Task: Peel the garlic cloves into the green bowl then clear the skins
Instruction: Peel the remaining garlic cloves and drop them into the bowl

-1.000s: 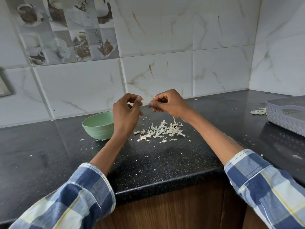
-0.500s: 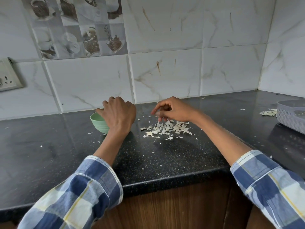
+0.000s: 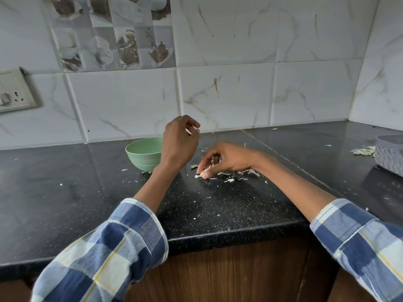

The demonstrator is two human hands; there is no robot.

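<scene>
The left hand (image 3: 178, 144), loosely curled and holding nothing, partly hides the pale green plastic bowl (image 3: 142, 154), while the right hand (image 3: 226, 159) pinches papery white garlic skins (image 3: 229, 174) on the black speckled counter (image 3: 87, 192) near a grey woven basket (image 3: 390, 155).

green bowl (image 3: 142, 154) left, basket (image 3: 390, 155) right, bare counter (image 3: 65, 182) between

Pale green bowl (image 3: 144, 154), black speckled counter (image 3: 65, 182), blue-white checked sleeves (image 3: 113, 253)

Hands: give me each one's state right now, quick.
Left hand: raised beside the green bowl, fingers loosely curled, nothing clearly held.
Right hand: down on the garlic skins, fingertips pinching a pale piece.
</scene>
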